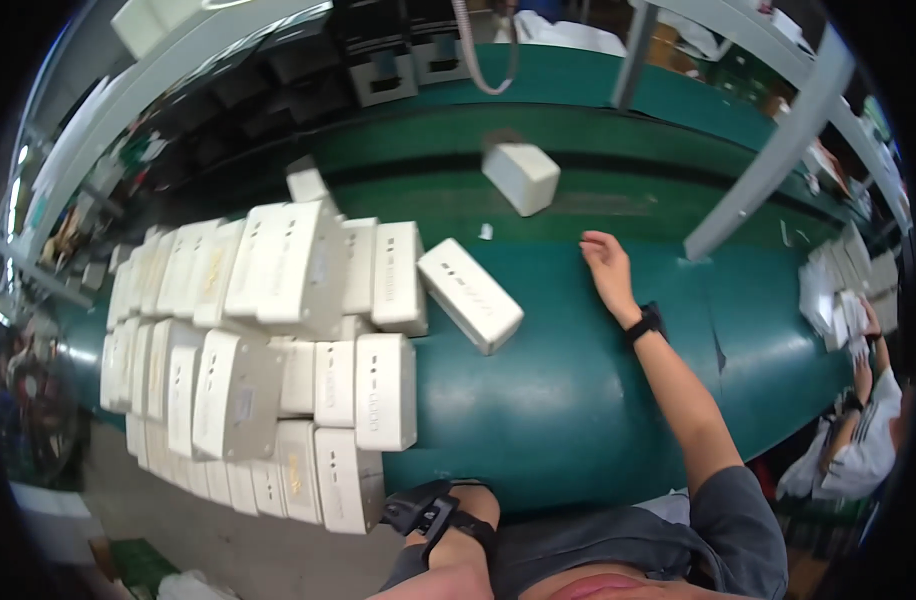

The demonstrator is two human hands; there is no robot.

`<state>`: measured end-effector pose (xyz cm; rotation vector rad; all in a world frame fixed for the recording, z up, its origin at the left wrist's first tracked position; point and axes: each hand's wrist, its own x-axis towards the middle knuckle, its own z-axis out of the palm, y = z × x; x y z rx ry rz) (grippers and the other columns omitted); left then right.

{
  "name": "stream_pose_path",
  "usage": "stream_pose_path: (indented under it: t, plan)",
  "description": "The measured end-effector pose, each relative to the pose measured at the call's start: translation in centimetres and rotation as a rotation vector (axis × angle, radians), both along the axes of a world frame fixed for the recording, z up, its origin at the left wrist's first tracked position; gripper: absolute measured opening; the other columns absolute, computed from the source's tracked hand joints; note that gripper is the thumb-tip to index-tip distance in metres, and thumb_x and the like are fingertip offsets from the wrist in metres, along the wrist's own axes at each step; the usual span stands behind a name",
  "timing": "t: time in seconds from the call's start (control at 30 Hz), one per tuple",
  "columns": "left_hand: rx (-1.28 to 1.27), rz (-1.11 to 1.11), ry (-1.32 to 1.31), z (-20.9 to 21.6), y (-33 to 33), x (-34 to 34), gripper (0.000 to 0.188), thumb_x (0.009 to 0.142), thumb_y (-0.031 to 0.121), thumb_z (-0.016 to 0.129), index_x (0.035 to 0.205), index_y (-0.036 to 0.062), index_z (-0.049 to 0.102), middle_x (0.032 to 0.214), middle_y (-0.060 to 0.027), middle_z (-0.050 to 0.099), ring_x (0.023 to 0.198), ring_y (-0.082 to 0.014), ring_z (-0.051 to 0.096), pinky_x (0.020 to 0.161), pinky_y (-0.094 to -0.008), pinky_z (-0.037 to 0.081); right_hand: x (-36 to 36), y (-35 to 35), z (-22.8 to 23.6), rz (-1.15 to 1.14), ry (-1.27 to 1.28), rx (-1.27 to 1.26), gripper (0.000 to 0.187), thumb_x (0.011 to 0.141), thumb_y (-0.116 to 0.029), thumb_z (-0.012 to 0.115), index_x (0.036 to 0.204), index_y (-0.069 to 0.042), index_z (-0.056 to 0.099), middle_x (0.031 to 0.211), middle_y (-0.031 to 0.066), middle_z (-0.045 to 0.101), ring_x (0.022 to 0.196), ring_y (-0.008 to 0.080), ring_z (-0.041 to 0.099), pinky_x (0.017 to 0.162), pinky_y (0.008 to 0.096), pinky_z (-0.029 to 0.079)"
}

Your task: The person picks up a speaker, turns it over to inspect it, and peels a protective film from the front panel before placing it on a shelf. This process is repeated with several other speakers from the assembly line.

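Note:
My right hand (606, 262) reaches over the green bench, a dark watch on its wrist. It touches nothing; its fingers are loosely extended. Nearest to it are a white box-shaped housing (523, 178) on the dark green belt and another white housing (471, 295) lying tilted on the bench, with small dark slots on top. My left hand (473, 498) is drawn in close to my body at the bench's front edge, beside the stack, with a black strapped device on the wrist. Its fingers are hidden. Many similar white housings (386, 390) are stacked to the left.
A grey metal post (768, 150) rises at the right of the bench (578, 400). At the far right, another person's hands (863, 350) handle white packages (828, 295). Dark boxes (383, 75) stand at the back, and a pale hose loop (493, 85) hangs above the belt.

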<state>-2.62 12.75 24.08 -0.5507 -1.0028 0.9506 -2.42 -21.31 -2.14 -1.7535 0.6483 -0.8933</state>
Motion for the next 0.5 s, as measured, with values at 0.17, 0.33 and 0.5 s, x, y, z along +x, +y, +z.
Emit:
stream_pose_path:
  t: [0.17, 0.33, 0.5]
  plan:
    - [0.213, 0.231, 0.299, 0.0, 1.2, 0.4, 0.036, 0.097, 0.017, 0.042, 0.13, 0.0045, 0.045, 0.132, -0.0069, 0.048, 0.12, -0.0215, 0.042, 0.103, -0.0402, 0.03, 1.0, 3.3, 1.7, 0.0, 0.029, -0.091, 0.022, 0.088, 0.002, 0.052, 0.111, 0.003, 0.055, 0.103, 0.0098, 0.062, 0.098, 0.0149, 0.06, 0.085, 0.0253, 0.047]
    - [0.103, 0.07, 0.137, 0.4, 0.1, 0.3, 0.038, 0.096, 0.018, 0.044, 0.132, 0.0045, 0.045, 0.132, -0.0076, 0.047, 0.119, -0.0227, 0.043, 0.103, -0.0398, 0.031, 1.5, 3.0, 1.7, 0.02, -0.01, -0.078, 0.019, 0.089, 0.002, 0.051, 0.108, 0.003, 0.056, 0.102, 0.0099, 0.063, 0.096, 0.0147, 0.061, 0.084, 0.0245, 0.047]
    - [0.106, -0.029, 0.041, 0.1, 0.2, -0.2, 0.038, 0.096, 0.018, 0.044, 0.132, 0.0042, 0.045, 0.132, -0.0081, 0.048, 0.119, -0.0231, 0.043, 0.102, -0.0394, 0.032, 1.3, 2.7, 1.5, 0.004, -0.007, -0.103, 0.018, 0.089, 0.002, 0.052, 0.105, 0.003, 0.057, 0.101, 0.0094, 0.063, 0.095, 0.0148, 0.062, 0.084, 0.0244, 0.047]
